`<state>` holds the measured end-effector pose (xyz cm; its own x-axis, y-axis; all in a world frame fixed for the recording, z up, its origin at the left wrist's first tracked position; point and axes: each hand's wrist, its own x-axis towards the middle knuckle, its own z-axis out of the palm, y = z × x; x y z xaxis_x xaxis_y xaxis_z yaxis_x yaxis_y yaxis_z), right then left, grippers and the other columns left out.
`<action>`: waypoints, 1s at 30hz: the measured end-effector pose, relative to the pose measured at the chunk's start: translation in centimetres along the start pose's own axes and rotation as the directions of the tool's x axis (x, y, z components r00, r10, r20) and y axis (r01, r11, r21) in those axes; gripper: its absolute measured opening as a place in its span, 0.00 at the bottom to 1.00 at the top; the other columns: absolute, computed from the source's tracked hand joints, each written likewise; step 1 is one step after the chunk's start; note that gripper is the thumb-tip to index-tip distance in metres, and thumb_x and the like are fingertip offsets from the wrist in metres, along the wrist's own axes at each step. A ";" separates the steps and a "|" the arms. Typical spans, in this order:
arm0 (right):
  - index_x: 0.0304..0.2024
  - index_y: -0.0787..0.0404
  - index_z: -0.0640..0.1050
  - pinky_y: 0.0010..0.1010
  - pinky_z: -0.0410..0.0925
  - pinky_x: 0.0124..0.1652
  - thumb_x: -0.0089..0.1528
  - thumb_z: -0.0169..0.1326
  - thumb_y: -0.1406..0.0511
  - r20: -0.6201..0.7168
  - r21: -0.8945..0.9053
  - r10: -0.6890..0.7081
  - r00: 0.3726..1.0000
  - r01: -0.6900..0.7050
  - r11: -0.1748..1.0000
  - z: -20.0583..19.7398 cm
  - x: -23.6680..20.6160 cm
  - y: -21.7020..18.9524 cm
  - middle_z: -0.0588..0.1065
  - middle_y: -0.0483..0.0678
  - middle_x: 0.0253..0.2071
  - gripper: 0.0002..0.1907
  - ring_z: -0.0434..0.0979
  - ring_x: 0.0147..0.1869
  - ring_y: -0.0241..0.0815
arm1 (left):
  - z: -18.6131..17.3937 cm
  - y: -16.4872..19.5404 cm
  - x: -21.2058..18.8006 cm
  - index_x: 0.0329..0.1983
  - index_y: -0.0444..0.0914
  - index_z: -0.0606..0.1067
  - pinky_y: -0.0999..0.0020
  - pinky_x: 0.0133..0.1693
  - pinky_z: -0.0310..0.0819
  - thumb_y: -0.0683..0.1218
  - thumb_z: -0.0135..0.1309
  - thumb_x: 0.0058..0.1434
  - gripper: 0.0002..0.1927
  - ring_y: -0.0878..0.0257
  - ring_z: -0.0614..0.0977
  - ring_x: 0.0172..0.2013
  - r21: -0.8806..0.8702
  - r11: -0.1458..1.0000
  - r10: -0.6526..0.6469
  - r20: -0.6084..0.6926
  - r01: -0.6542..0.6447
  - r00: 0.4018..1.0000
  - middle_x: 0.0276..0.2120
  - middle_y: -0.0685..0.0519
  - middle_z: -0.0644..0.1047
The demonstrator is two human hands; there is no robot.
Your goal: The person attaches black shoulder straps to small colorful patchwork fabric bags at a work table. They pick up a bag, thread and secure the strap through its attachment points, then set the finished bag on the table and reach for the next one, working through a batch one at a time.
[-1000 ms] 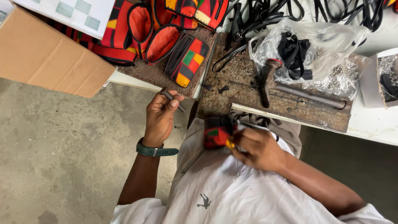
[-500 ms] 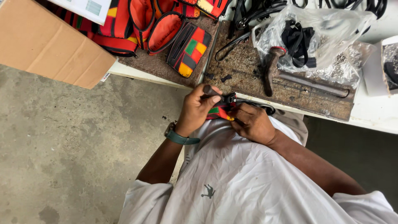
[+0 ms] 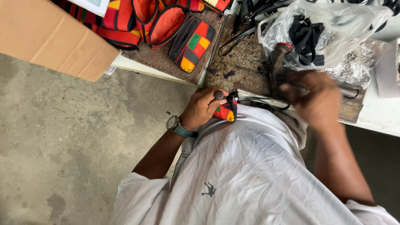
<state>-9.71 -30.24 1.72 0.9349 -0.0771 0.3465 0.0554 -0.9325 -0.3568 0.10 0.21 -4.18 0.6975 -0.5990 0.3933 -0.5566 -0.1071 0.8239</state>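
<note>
Seen from above, a seated person in a white shirt (image 3: pixel 250 175) works at the edge of a desk (image 3: pixel 375 118). The left hand (image 3: pixel 202 108), a watch (image 3: pixel 173 123) at its wrist, is closed around a small patchwork pouch (image 3: pixel 227 111) of red, yellow and green cloth, holding it against the desk's edge just above the lap, with a dark round-headed tool (image 3: pixel 219 95) pinched between thumb and fingers on top of it. A black strap (image 3: pixel 262 100) runs from the pouch to the right along the desk's edge. The right hand (image 3: pixel 316 100) is blurred and lies well apart from the pouch, over a rusty brown work plate (image 3: pixel 246 62); its fingers curl downward close to the handle of a hammer (image 3: pixel 277 62) lying there, but whether they grip anything cannot be told. Just behind the hammer sits a clear plastic bag (image 3: pixel 333 25) holding black straps, and more black straps (image 3: pixel 250 12) lie at the top edge. To the left on the desk, several finished pouches (image 3: pixel 193 41) in red, orange, green and yellow patchwork are piled on a second brown board, the nearest lying flat beside the plate. A cardboard box (image 3: pixel 50 37) juts out over the bare concrete floor (image 3: pixel 71 146) at upper left. Two small dark scraps (image 3: pixel 228 75) lie on the plate near the left hand.
</note>
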 end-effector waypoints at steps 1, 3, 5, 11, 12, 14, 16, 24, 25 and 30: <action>0.47 0.57 0.82 0.42 0.73 0.47 0.65 0.68 0.57 0.002 -0.110 -0.004 1.000 0.005 0.994 -0.1 -0.1 0.9 0.79 0.49 0.44 0.14 0.79 0.47 0.52 | 0.1 -0.1 -0.1 0.50 0.36 0.75 0.62 0.47 0.80 0.38 0.58 0.67 0.10 0.52 0.85 0.46 0.004 1.000 0.007 0.007 -0.007 1.000 0.45 0.47 0.81; 0.49 0.58 0.83 0.45 0.72 0.45 0.61 0.67 0.55 -0.003 -0.335 -0.019 1.000 0.017 0.942 -0.1 -0.1 2.8 0.77 0.52 0.43 0.19 0.77 0.45 0.55 | 0.2 -0.3 -0.2 0.52 0.36 0.75 0.63 0.48 0.80 0.38 0.55 0.67 0.11 0.52 0.85 0.46 -0.006 1.000 0.010 0.027 -0.009 1.000 0.46 0.47 0.80; 0.49 0.57 0.83 0.45 0.71 0.45 0.66 0.64 0.55 -0.020 -0.307 -0.006 1.000 0.000 0.952 0.7 -0.2 3.7 0.77 0.50 0.42 0.16 0.77 0.48 0.54 | 0.3 -0.5 -0.3 0.53 0.36 0.75 0.62 0.49 0.80 0.37 0.53 0.67 0.12 0.51 0.84 0.48 0.003 0.999 0.034 0.048 -0.034 0.998 0.47 0.47 0.80; 0.54 0.61 0.80 0.39 0.69 0.38 0.72 0.62 0.54 0.030 0.075 0.204 0.978 -0.206 0.976 0.3 1.3 3.9 0.77 0.50 0.36 0.19 0.78 0.39 0.47 | 0.5 -0.7 -0.4 0.53 0.35 0.75 0.61 0.49 0.79 0.38 0.55 0.68 0.11 0.50 0.84 0.48 0.057 0.997 0.049 0.058 -0.052 0.997 0.48 0.46 0.80; 0.56 0.63 0.78 0.37 0.69 0.36 0.72 0.62 0.53 0.091 0.205 0.298 0.950 -0.311 0.928 -0.3 1.7 3.9 0.77 0.50 0.34 0.21 0.77 0.34 0.44 | 0.6 -0.8 -0.4 0.53 0.35 0.75 0.61 0.48 0.80 0.39 0.55 0.67 0.11 0.50 0.84 0.48 0.060 0.997 0.040 0.060 -0.043 0.997 0.47 0.46 0.80; 0.53 0.67 0.77 0.35 0.66 0.33 0.65 0.69 0.55 0.062 0.186 0.278 0.958 -0.285 0.940 -1.3 2.2 3.3 0.74 0.52 0.28 0.25 0.71 0.30 0.43 | 0.7 -0.7 -0.6 0.52 0.35 0.75 0.61 0.48 0.80 0.40 0.56 0.67 0.11 0.50 0.84 0.47 0.054 0.998 0.026 0.055 -0.029 0.998 0.47 0.46 0.80; 0.49 0.69 0.75 0.32 0.65 0.33 0.65 0.71 0.58 -0.019 0.220 0.250 0.968 -0.240 0.946 -2.2 3.1 2.7 0.71 0.51 0.27 0.24 0.67 0.30 0.39 | 0.9 -0.7 -0.6 0.50 0.35 0.76 0.61 0.47 0.80 0.41 0.57 0.67 0.10 0.51 0.84 0.46 0.050 0.998 0.043 0.027 -0.045 0.999 0.45 0.47 0.80; 0.52 0.65 0.77 0.27 0.61 0.36 0.71 0.63 0.66 -0.249 0.524 0.280 0.927 -0.114 0.844 -5.2 5.7 0.3 0.70 0.46 0.29 0.11 0.65 0.34 0.32 | 0.8 -0.7 -0.1 0.44 0.34 0.77 0.58 0.43 0.77 0.44 0.59 0.66 0.08 0.47 0.83 0.42 0.142 0.990 0.000 0.033 -0.004 0.999 0.40 0.44 0.80; 0.52 0.65 0.77 0.26 0.64 0.38 0.72 0.63 0.67 -0.306 0.423 0.215 0.927 -0.069 0.904 -5.7 6.0 0.2 0.73 0.46 0.32 0.10 0.68 0.35 0.32 | 0.9 -0.7 -0.1 0.44 0.34 0.77 0.58 0.43 0.77 0.44 0.59 0.66 0.08 0.47 0.83 0.42 0.131 0.991 0.022 0.025 -0.025 0.999 0.40 0.45 0.80; 0.49 0.65 0.79 0.28 0.72 0.39 0.67 0.64 0.71 -0.456 -0.134 -0.152 0.877 0.101 0.986 -7.4 6.9 0.4 0.79 0.54 0.38 0.10 0.83 0.39 0.43 | 1.1 -0.4 -0.1 0.45 0.34 0.77 0.58 0.43 0.78 0.44 0.58 0.65 0.09 0.47 0.83 0.42 0.125 0.988 0.091 -0.014 -0.088 0.996 0.41 0.45 0.80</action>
<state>-5.89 -33.78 10.40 0.6512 -0.0872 0.7539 0.1016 -0.9744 -0.2005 -0.24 -0.60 -4.96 0.6503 -0.5951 0.4722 -0.6680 -0.1519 0.7285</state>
